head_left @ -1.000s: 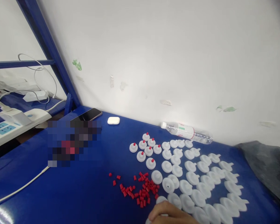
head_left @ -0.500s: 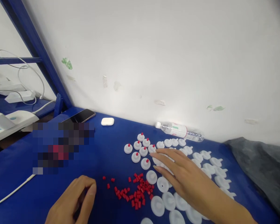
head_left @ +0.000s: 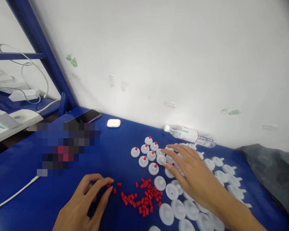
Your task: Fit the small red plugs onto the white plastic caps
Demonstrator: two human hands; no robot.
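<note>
My left hand (head_left: 88,200) is above the blue table with its thumb and index finger apart. A small red cap (head_left: 108,185) lies by those fingertips, and more loose red caps (head_left: 146,195) are scattered to its right. Low over the white discs, my right hand (head_left: 189,166) has its thumb and index finger around a white plastic disc (head_left: 161,159) with no red cap visible on it. Beside it stand several white discs topped with red caps (head_left: 153,168). Other plain white discs (head_left: 178,209) spread below and behind the right hand, which partly hides them.
A clear bottle (head_left: 189,134) lies along the wall. At the back left are a white case (head_left: 113,123), a phone (head_left: 92,115) and a blurred-out patch. A white cable (head_left: 14,194) crosses the left side. Dark grey plastic (head_left: 272,173) covers the right edge.
My left hand has moved right and opened its fingers near the loose red caps. My right hand has shifted slightly, and the disc at its fingertips now shows more fully. The view has tilted slightly.
</note>
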